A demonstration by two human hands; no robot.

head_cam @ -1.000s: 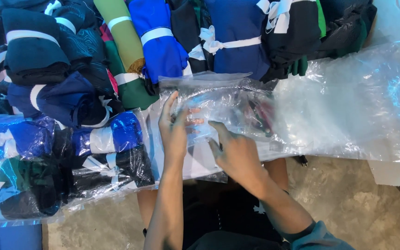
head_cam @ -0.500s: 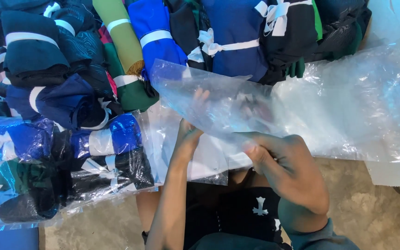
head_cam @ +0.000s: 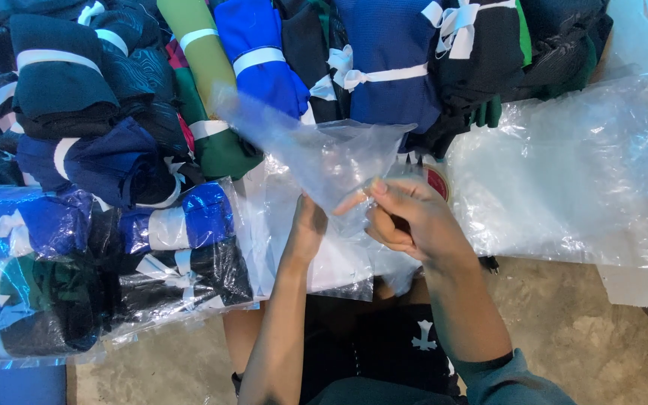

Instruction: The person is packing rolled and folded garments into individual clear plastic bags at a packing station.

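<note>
Both my hands hold one clear plastic bag lifted in front of me. My left hand grips its lower edge from below, the fingers partly hidden by the film. My right hand pinches the same edge beside it, thumb and fingers closed on the plastic. The bag looks empty and stands up crumpled over a row of rolled garments.
Rolled clothes tied with white strips fill the far side in blue, green and black. Bagged rolls lie at the left. A stack of clear bags spreads at the right. A round red and white thing sits behind my right hand. Concrete floor lies below.
The bag has come up off the stack of flat bags and moved left. My right hand shifted up and left to join my left hand at its lower edge.
</note>
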